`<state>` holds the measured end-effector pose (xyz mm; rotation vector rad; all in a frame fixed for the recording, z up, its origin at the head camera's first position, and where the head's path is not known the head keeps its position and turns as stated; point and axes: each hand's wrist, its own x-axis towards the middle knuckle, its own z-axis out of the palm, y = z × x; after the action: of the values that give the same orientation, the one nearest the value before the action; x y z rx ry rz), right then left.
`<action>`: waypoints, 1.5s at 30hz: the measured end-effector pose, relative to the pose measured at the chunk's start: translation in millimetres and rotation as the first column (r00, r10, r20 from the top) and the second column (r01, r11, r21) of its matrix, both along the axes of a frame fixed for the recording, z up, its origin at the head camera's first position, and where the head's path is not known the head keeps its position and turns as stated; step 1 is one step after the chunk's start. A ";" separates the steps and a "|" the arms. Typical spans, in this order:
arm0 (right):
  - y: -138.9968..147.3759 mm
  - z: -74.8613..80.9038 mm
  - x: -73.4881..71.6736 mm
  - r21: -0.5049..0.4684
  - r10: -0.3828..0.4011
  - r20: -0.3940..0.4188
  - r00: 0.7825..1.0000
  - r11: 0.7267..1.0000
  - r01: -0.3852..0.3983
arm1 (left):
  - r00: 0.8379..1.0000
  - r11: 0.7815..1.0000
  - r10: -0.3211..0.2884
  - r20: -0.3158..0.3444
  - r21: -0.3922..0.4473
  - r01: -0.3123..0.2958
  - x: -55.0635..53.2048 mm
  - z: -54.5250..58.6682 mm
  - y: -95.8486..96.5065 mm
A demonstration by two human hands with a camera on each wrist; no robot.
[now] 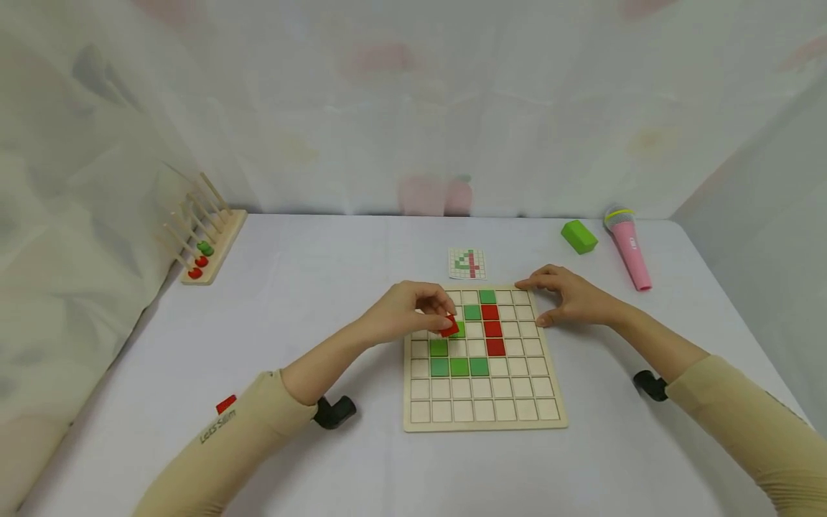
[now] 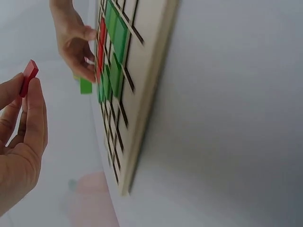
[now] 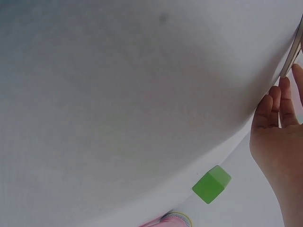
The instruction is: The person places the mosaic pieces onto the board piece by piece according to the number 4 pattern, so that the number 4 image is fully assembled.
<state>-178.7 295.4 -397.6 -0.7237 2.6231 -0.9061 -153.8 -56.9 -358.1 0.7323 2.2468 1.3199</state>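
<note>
Thumb and fingertips of my left hand (image 1: 403, 314) pinch a small red square tile (image 1: 449, 327) over the upper left part of a wooden grid board (image 1: 484, 411). The left wrist view shows that red tile (image 2: 29, 77) raised on edge between the fingertips. Green tiles (image 1: 459, 367) and a column of red tiles (image 1: 493, 329) lie in the board's squares. Part of the board's upper left is hidden behind the left hand. My right hand (image 1: 571, 296) rests at the board's far right corner, fingertips at the far edge, thumb at the right edge.
Behind the board lies a small card (image 1: 467, 264) printed with a red and green grid pattern. A green block (image 1: 579, 236) and a pink microphone (image 1: 631, 253) lie at the back right. A wooden peg stand (image 1: 222, 248) stands far left. Another red piece (image 1: 226, 403) shows beside the left sleeve.
</note>
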 end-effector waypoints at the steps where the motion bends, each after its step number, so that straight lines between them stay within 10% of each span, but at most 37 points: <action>1: 0.1 0.0 -0.1 -0.002 -0.001 0.003 1.000 1.000 0.001 | 1.000 1.000 -0.014 -0.008 0.007 0.014 -0.4 0.4 6.5; 19: 1.2 0.5 -1.5 -0.002 -0.007 0.001 1.000 1.000 0.007 | 0.999 0.998 -0.037 0.004 0.055 0.037 -6.0 -3.0 79.2; 32: 2.3 -3.9 -1.6 -0.010 0.011 -0.036 0.999 1.000 -0.011 | 0.994 0.984 -0.107 0.037 -0.136 0.111 -3.3 -27.0 90.9; 45: 0.5 -0.4 -0.8 -0.013 -0.002 0.002 1.000 1.000 0.002 | 0.957 0.932 -0.248 -0.150 -0.308 0.193 7.2 -31.2 97.2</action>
<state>-179.4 295.9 -398.0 -0.7228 2.6195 -0.9249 -146.6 40.3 -389.3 0.9990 2.3507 0.8209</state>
